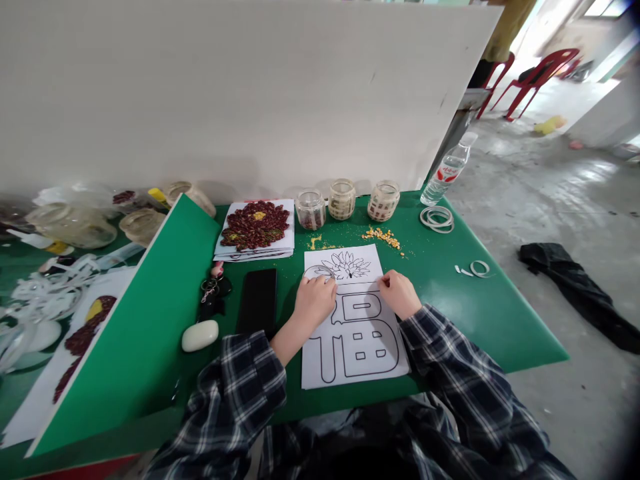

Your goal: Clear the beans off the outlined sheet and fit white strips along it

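A sheet with a line-drawn flower (350, 265) lies at the top of a paper with a large outlined Chinese character (327, 350). My left hand (316, 300) is closed over a thin-rimmed ring (320, 269) at the flower sheet's left side; the fingers partly hide it. At the right edge of the papers, my right hand (399, 295) has its thumb and fingertips pinched together. Whatever is between them is too small to make out. A thin line crosses the papers between both hands, just below the flower.
Behind the papers are corn kernels (384, 237) and three glass jars (342, 200). Left are a seed-covered flower picture (257, 225), a phone (257, 300), a white case (200, 335) and a green divider (125, 320). Right are tape-like rings (437, 219) and a bottle (450, 170).
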Action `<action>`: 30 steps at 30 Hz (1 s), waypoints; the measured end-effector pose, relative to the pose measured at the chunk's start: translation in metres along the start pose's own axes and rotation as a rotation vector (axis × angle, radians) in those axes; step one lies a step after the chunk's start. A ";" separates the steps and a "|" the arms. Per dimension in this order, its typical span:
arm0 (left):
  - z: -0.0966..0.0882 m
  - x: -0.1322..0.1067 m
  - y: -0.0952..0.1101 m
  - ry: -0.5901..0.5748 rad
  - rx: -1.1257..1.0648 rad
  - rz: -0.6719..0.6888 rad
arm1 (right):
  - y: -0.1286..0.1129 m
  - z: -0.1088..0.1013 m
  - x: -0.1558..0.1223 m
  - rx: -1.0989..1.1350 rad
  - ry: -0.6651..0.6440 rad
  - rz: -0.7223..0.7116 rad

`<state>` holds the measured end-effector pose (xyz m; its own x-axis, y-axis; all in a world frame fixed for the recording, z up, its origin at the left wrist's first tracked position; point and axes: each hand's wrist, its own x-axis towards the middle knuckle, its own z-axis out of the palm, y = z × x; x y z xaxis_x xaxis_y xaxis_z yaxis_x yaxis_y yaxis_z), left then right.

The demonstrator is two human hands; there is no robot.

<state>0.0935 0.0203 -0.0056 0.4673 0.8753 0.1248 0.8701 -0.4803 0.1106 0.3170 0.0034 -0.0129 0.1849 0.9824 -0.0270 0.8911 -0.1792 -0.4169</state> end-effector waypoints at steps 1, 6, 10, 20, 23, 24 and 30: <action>0.000 0.000 0.000 -0.001 0.000 0.001 | -0.001 0.000 0.000 -0.014 0.001 -0.001; -0.002 0.001 -0.001 -0.010 -0.013 0.002 | -0.004 0.001 0.000 -0.047 0.001 -0.010; -0.003 0.002 -0.002 -0.028 -0.029 0.004 | -0.003 0.002 0.000 -0.081 -0.005 -0.013; -0.003 0.003 -0.002 -0.042 -0.015 0.012 | -0.005 0.004 0.000 -0.137 -0.018 0.007; -0.003 0.003 -0.002 -0.040 -0.019 0.009 | -0.007 0.005 -0.001 -0.130 -0.014 0.006; -0.003 0.003 -0.002 -0.039 -0.020 0.007 | -0.006 0.006 -0.001 -0.122 -0.007 0.010; -0.003 0.004 -0.002 -0.053 -0.035 0.002 | 0.002 0.003 0.001 0.048 0.034 0.062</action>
<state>0.0927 0.0244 -0.0021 0.4776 0.8755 0.0733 0.8635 -0.4832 0.1445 0.3177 0.0045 -0.0160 0.2544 0.9668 -0.0236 0.8567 -0.2366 -0.4584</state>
